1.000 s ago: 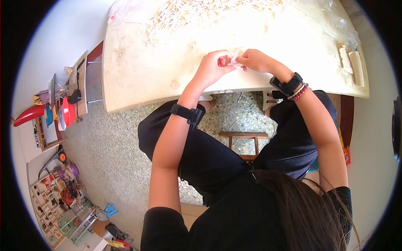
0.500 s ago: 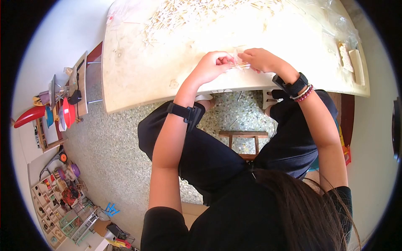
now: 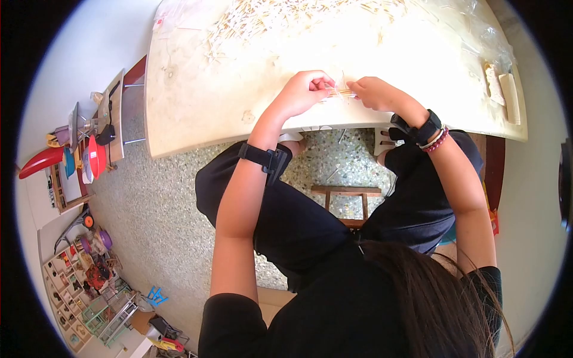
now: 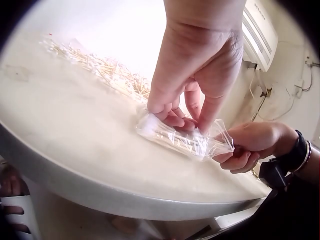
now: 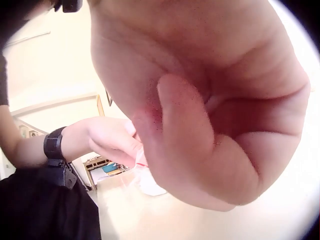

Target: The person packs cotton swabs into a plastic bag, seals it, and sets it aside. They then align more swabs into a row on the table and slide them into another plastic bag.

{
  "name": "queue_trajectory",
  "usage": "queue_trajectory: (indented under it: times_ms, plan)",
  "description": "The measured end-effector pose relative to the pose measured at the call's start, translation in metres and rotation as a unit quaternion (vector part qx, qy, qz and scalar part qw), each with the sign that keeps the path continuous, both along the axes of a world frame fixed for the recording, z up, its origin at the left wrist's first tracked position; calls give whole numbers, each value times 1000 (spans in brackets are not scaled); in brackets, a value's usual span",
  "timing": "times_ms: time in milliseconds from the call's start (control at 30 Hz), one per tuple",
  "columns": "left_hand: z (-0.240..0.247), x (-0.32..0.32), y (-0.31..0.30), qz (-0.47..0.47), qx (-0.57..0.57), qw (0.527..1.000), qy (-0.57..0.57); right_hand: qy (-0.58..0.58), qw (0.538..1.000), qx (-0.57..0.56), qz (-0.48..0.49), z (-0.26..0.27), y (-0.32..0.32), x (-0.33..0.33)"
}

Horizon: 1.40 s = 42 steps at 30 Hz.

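A clear plastic bag [image 4: 172,141] with cotton swabs [image 3: 341,93] in it lies between the two hands, close over the table near its front edge. My left hand [image 3: 305,94] holds the bag from above, its thumb and fingertips on the film in the left wrist view. At the bag's other end, my right hand [image 3: 379,94] pinches the loose, crinkled film between thumb and curled fingers. In the right wrist view that hand [image 5: 200,110] fills much of the picture and hides most of the bag.
A wide pile of loose cotton swabs [image 3: 256,24] spreads over the far side of the pale table [image 3: 203,113]. Crumpled clear plastic [image 3: 489,39] and a pale strip [image 3: 509,98] lie at its right end. Below the front edge are the person's legs and a wooden stool [image 3: 346,192].
My right hand has drawn back to the right, away from the left hand, which has stayed nearly in place. More of the bag and its swabs now shows between them.
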<state>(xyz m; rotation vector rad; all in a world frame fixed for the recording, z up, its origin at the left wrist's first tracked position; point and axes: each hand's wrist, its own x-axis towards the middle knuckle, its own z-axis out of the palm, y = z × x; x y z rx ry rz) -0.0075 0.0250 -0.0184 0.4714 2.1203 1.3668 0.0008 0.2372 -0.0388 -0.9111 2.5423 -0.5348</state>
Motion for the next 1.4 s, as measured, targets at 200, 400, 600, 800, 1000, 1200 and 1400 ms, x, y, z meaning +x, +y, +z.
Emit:
queue_trajectory:
  times_ms: [200,400,600,800,1000,1200,1400]
  plan:
    - [2,1,-1,22,-18,1000,10,86,996,-21,-18,-6,-10,11]
    - [4,0,-6,14,-74,992,101,128,991,-30,-41,-3,-25,14]
    - [7,-2,-13,-3,-56,998,37,76,989,-92,-83,7,-30,12]
    - [10,-4,-17,-29,-67,997,40,-338,910,-115,-212,29,-22,3]
    - [12,-4,-19,-11,-62,998,32,-354,885,-130,-274,25,-28,7]
    - [16,1,-18,2,-111,990,86,-347,892,-138,-256,21,-30,6]
    - [15,1,-20,-4,-99,991,86,-183,974,-93,-96,30,-32,9]
